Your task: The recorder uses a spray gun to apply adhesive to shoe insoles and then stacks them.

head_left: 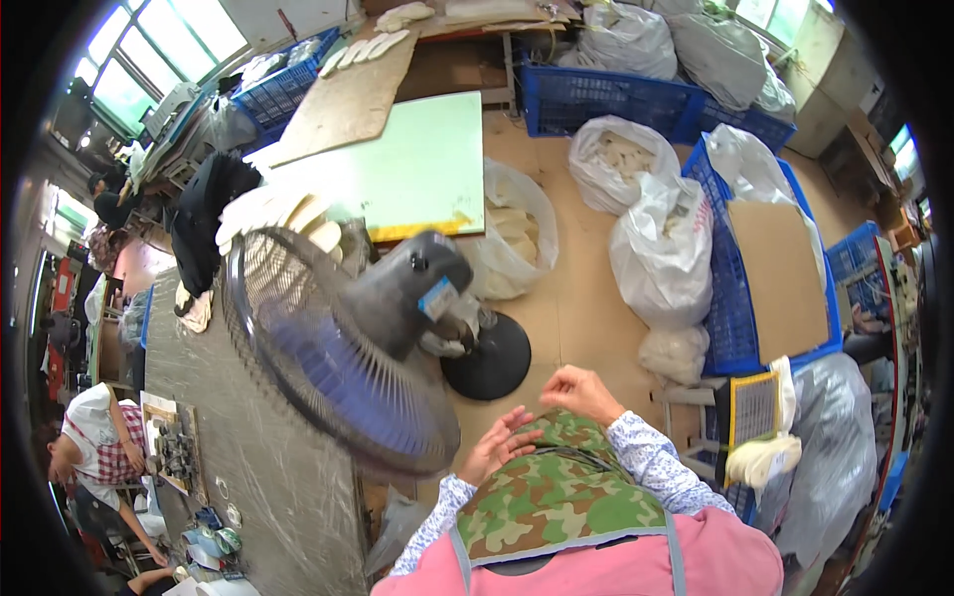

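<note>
Over the lap of my camouflage apron (566, 487), my left hand (497, 447) is open, its fingers apart and nothing seen in it. A little ahead and to the right, my right hand (586, 395) is closed, fingertips curled in toward the thumb. Whether anything small is pinched there is hidden. The two hands are close together but do not touch. Just left of them stands a large black floor fan (338, 358), its blades blurred blue. Its round black base (487, 360) rests on the floor ahead of my hands.
A long plastic-covered table (258, 477) runs along the left, with a person (99, 437) beyond it. Ahead is a pale green tabletop (417, 159) with white glove-like pieces (288, 214). White sacks (661, 248) and a blue crate (735, 268) under cardboard (780, 278) stand on the right.
</note>
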{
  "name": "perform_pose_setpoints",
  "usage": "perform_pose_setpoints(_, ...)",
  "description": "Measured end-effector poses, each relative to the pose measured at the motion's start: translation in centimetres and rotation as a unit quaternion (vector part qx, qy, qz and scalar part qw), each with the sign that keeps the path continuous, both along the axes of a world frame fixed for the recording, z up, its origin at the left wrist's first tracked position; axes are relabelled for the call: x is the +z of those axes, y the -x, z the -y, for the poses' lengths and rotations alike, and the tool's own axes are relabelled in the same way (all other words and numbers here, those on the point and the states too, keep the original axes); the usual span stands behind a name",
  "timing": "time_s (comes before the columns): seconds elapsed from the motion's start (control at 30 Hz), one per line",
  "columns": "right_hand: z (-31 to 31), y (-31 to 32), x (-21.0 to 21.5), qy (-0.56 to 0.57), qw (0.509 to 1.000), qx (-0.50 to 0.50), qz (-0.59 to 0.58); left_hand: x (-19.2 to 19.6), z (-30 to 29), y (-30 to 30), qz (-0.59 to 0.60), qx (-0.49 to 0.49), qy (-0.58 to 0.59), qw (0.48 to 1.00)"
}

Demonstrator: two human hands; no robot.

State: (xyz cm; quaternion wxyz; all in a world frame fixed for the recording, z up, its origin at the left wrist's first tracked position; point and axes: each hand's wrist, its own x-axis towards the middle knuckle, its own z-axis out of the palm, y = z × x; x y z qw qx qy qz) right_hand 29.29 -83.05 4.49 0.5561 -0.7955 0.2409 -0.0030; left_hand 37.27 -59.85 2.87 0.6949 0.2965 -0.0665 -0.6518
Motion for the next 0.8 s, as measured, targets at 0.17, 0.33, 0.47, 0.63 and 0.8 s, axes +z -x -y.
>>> perform_pose_setpoints(0.17, 6.3, -5.4, -0.6, -0.098, 0.967, 0.234, 0.024, -0.1, 8.4, -3.1, 0.023, 0.167, -0.012, 0.986)
perform_pose_setpoints(0.33, 20.0, -11.0, -0.6, -0.146, 0.965, 0.219, -0.013, 0.3, 22.4, -6.8, -0.096, 0.265, 0.038, 0.959)
perform_pose_setpoints(0.47, 31.4, -15.3, -0.5, -0.245, 0.958, 0.134, -0.061, 2.6, 33.7, -11.4, -0.061, 0.235, 0.043, 0.969)
perform_pose_setpoints(0.63, 41.2, -22.4, -2.6, -0.217, 0.974, 0.066, -0.003, 2.8, 44.3, -19.1, 0.000, 0.221, -0.020, 0.975)
perform_pose_setpoints(0.8, 50.0, -33.3, -4.8, -0.264, 0.951, 0.158, -0.020, 0.7, 53.8, -30.6, -0.023, 0.231, 0.004, 0.973)
